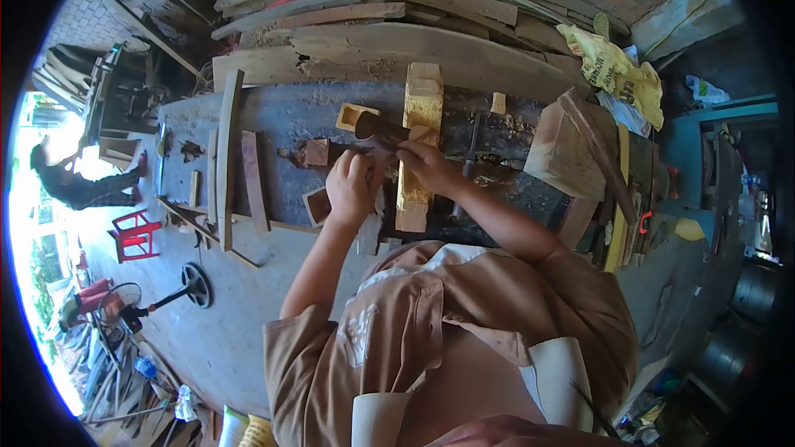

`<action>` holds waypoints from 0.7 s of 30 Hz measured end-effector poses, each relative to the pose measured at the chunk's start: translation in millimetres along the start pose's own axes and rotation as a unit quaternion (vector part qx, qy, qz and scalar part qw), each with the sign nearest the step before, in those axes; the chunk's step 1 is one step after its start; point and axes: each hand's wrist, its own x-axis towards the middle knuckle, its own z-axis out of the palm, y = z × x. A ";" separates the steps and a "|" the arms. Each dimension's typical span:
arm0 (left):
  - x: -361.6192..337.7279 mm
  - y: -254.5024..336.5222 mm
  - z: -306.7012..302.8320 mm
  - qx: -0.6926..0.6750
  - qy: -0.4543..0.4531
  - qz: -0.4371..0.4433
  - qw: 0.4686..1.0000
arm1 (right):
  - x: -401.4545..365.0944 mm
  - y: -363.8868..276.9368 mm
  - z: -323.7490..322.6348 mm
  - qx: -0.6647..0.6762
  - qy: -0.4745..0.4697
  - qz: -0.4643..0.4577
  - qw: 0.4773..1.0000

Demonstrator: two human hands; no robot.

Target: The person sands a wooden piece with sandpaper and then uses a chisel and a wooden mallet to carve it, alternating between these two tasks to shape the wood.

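Observation:
Over the dark workbench [281, 108], my left hand [352, 188] is closed at the near side of a dark brown curved wooden piece [379, 127]. My right hand [426, 167] has its fingers wrapped on the right part of that same piece. Just beneath and beside my right hand lies a yellowish wooden beam [422, 99]. A small hollow wooden box [358, 115] sits behind the piece, and a small wooden block [317, 151] is left of my left hand. What my left fingers hold is partly hidden.
Long planks [356, 50] lie along the back by a brick wall. A large wood block [567, 149] and a yellow sack [609, 66] are at the right. Chisel-like tool [470, 167] lies nearer. At the far left are another person [79, 178] and a red stool [135, 236].

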 end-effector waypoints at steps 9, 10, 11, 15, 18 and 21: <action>-4.0 15.7 -0.2 0.016 -0.025 0.009 1.000 | 10.4 98.8 -38.5 -0.216 0.072 0.089 0.970; -3.1 13.5 -1.6 0.017 -0.024 0.008 1.000 | 5.2 75.3 -32.6 -0.195 0.064 0.100 0.973; -2.0 10.9 -3.0 0.011 -0.028 -0.005 1.000 | 1.5 52.3 -24.1 -0.177 0.066 0.096 0.977; -2.3 5.4 -7.7 -0.006 -0.048 0.017 0.999 | -10.6 10.0 -5.1 -0.061 0.078 -0.060 0.993; -7.0 7.1 -6.7 -0.011 -0.066 0.055 0.996 | -5.6 81.0 -14.3 -0.216 0.142 0.092 0.962; -4.4 9.2 -6.2 -0.002 -0.058 0.056 0.997 | 7.5 101.0 -32.4 -0.221 0.071 0.114 0.966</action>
